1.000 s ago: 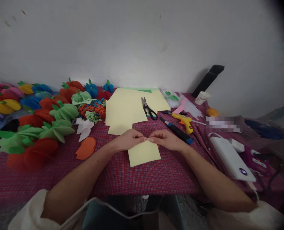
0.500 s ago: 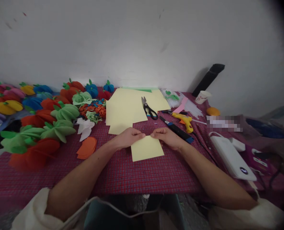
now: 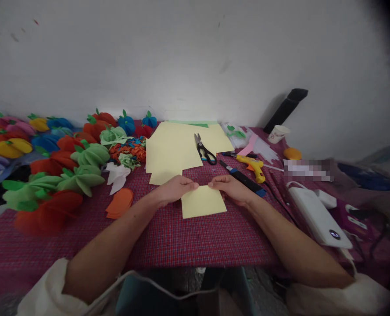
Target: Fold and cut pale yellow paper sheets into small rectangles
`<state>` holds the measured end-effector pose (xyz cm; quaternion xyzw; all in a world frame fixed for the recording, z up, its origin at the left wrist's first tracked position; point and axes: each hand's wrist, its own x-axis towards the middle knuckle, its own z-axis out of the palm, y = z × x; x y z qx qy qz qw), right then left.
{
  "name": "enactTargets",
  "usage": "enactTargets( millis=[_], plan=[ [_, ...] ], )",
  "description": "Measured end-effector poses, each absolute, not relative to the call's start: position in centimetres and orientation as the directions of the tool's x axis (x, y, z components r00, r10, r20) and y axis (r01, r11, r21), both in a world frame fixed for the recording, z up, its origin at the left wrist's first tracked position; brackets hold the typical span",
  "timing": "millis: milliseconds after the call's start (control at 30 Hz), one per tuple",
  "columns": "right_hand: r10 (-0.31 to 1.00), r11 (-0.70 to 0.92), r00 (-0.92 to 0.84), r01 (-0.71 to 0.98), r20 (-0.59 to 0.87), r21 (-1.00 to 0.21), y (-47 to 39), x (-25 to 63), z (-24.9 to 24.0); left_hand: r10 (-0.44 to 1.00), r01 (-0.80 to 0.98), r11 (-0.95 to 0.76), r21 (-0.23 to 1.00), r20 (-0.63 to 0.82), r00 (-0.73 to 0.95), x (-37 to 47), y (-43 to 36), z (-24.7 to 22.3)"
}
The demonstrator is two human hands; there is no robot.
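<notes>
Between my two hands is a small pale-yellow sheet of paper or felt (image 3: 204, 204), held by its far edge above the checked tablecloth. My left hand (image 3: 178, 189) pinches its far left part, thumb on top. At the far right part, my right hand (image 3: 229, 188) grips it the same way; fingers beneath are partly hidden. Just beyond lie large pale-yellow sheets (image 3: 168, 147), with black-handled scissors (image 3: 205, 149) resting on them. A blue-and-black utility knife (image 3: 245, 181) and a yellow glue gun (image 3: 254, 166) lie beyond my right hand.
Several colourful felt pumpkins (image 3: 83, 177) crowd the left side. Orange cut pieces (image 3: 120, 203) and a heap of scraps (image 3: 129, 151) lie nearer. At right are a paper cup (image 3: 278, 134), a white power bank (image 3: 320, 215) and a purple power strip (image 3: 354, 219).
The near edge of the small yellow sheet has risen slightly, so it looks shorter. Both hands keep their pinch and have barely shifted; the view has moved a little.
</notes>
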<state>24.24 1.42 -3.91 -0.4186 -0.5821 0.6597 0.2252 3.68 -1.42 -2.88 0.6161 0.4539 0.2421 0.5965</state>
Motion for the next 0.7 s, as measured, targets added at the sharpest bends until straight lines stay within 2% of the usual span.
enactTargets(
  millis=[133, 400, 700],
  plan=[
    [0.759, -0.223, -0.59, 0.164, -0.277, -0.961, 1.18, 24.11, -3.78, 0.84, 0.288, 0.105, 0.952, -0.24, 0.487, 3.66, -1.45, -3.01],
    [0.732, -0.137, -0.636, 0.212, -0.244, -0.967, 0.87, 23.97, -3.75, 0.83, 0.353, -0.054, 0.934, -0.155, 0.536, 3.69, -1.27, -3.49],
    [0.746, 0.036, -0.645, 0.288, -0.166, -0.957, 0.73, 23.67, -3.86, 0.84, 0.394, -0.013, 0.919, -0.203, 0.503, 4.2, -1.65, -2.99]
  ],
)
